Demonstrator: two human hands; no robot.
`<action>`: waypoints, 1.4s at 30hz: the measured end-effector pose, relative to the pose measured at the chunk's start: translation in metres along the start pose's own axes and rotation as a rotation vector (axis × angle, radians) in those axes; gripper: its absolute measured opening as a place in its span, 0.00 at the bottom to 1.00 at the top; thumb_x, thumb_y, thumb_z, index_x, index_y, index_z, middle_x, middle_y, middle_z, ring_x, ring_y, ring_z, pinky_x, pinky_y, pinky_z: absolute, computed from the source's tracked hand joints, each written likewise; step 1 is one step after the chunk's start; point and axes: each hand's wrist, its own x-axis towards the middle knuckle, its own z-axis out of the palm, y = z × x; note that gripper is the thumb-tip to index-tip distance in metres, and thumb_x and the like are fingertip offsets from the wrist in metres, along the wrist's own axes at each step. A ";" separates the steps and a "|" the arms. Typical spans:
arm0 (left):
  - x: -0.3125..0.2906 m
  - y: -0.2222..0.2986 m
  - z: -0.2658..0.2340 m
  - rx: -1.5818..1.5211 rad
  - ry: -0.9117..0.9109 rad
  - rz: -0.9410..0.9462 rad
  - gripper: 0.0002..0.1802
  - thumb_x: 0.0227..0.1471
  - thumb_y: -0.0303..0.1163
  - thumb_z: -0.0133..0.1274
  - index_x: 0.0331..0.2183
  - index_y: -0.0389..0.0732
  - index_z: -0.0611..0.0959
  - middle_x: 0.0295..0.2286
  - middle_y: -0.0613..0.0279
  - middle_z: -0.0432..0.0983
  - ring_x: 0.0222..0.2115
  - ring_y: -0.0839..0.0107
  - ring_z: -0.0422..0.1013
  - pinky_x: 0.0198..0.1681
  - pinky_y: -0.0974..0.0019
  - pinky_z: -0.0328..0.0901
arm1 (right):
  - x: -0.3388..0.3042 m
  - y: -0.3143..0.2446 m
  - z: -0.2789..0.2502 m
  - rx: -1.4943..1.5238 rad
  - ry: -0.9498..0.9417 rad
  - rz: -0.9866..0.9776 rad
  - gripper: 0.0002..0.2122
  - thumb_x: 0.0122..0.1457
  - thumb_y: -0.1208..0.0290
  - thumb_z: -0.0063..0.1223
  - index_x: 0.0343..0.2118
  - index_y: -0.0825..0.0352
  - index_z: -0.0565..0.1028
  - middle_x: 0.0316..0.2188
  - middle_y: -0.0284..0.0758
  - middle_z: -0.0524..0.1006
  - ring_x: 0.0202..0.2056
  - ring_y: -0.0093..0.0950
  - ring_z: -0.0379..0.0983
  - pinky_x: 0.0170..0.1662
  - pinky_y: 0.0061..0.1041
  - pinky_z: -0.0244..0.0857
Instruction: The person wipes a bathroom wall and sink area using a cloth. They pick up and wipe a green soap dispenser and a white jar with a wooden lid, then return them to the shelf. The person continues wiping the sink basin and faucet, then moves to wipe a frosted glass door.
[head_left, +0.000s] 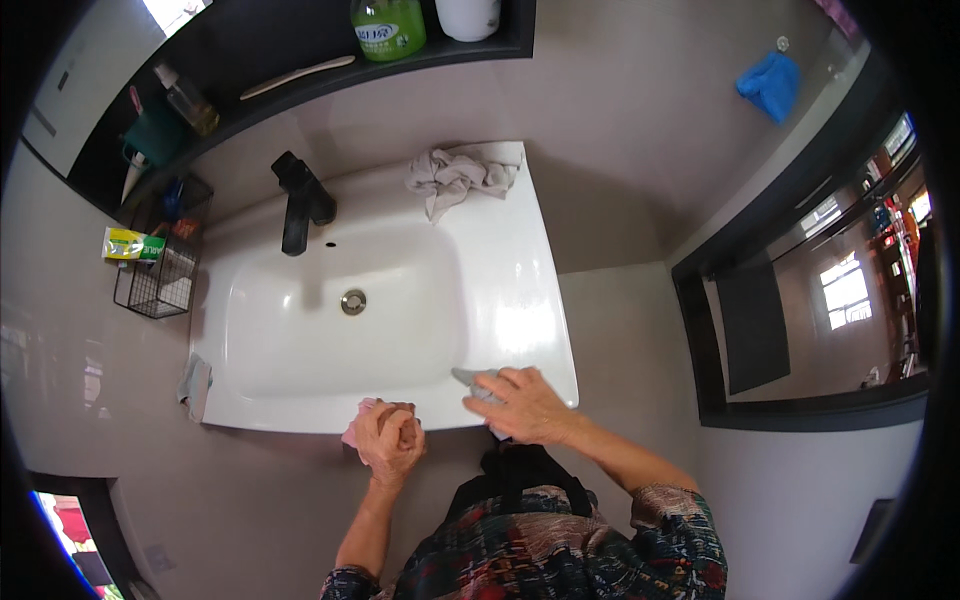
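Note:
A white washbasin (350,350) with a black faucet (300,200) and a metal drain (353,302) lies in front of me. My left hand (390,440) is closed around a crumpled pink cloth (352,433) at the basin's near edge. To its right, my right hand (528,405) holds a grey cloth (464,377) against the near right part of the rim, fingers bent over it. Another grey cloth (195,385) hangs over the near left corner. A crumpled beige cloth (462,180) rests on the back right of the basin top.
A dark shelf (300,95) above the basin carries a green bottle (388,32), a white cup (468,18), a spray bottle (188,100) and a green mug (150,135). A wire basket (165,280) hangs at the left. A blue cloth (770,85) hangs on the right wall.

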 end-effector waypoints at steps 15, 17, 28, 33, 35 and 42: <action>-0.160 0.005 -0.044 -0.184 -0.327 -0.474 0.15 0.32 0.31 0.61 0.30 0.47 0.80 0.35 0.59 0.71 0.35 0.58 0.70 0.36 0.55 0.64 | 0.017 0.002 0.021 -0.145 0.019 0.368 0.25 0.53 0.65 0.50 0.56 0.55 0.64 0.61 0.43 0.51 0.55 0.45 0.49 0.54 0.43 0.46; -0.166 0.008 -0.047 -0.185 -0.316 -0.521 0.14 0.33 0.31 0.61 0.30 0.47 0.80 0.35 0.58 0.71 0.35 0.57 0.71 0.37 0.56 0.65 | 0.033 -0.026 0.034 -0.117 0.007 0.248 0.26 0.53 0.64 0.50 0.57 0.57 0.63 0.60 0.46 0.52 0.54 0.46 0.51 0.54 0.43 0.47; -0.205 0.010 -0.067 -0.164 -0.296 -0.847 0.13 0.38 0.34 0.60 0.32 0.46 0.80 0.37 0.58 0.70 0.37 0.54 0.70 0.40 0.53 0.64 | 0.156 -0.135 0.084 0.017 -0.014 -0.203 0.28 0.51 0.67 0.57 0.56 0.54 0.62 0.52 0.46 0.59 0.50 0.42 0.56 0.46 0.39 0.53; -0.214 0.004 -0.081 -0.098 -0.292 -1.010 0.14 0.38 0.35 0.60 0.32 0.47 0.80 0.37 0.59 0.70 0.37 0.53 0.70 0.40 0.53 0.64 | 0.230 -0.181 0.122 0.022 0.090 -0.416 0.26 0.51 0.72 0.54 0.54 0.58 0.64 0.51 0.46 0.62 0.48 0.40 0.60 0.44 0.33 0.56; -0.225 -0.001 -0.084 -0.088 -0.249 -1.027 0.14 0.37 0.35 0.60 0.32 0.49 0.79 0.35 0.62 0.71 0.36 0.56 0.70 0.39 0.53 0.64 | 0.262 -0.203 0.135 -0.019 0.109 -0.490 0.26 0.48 0.76 0.53 0.53 0.62 0.65 0.51 0.45 0.63 0.48 0.39 0.61 0.43 0.31 0.57; -0.257 -0.003 -0.100 -0.088 -0.119 -1.080 0.14 0.34 0.35 0.61 0.31 0.51 0.79 0.33 0.62 0.71 0.36 0.58 0.71 0.36 0.55 0.64 | 0.344 -0.266 0.182 -0.066 0.195 -0.651 0.25 0.45 0.76 0.54 0.50 0.58 0.68 0.53 0.42 0.63 0.50 0.38 0.60 0.42 0.30 0.56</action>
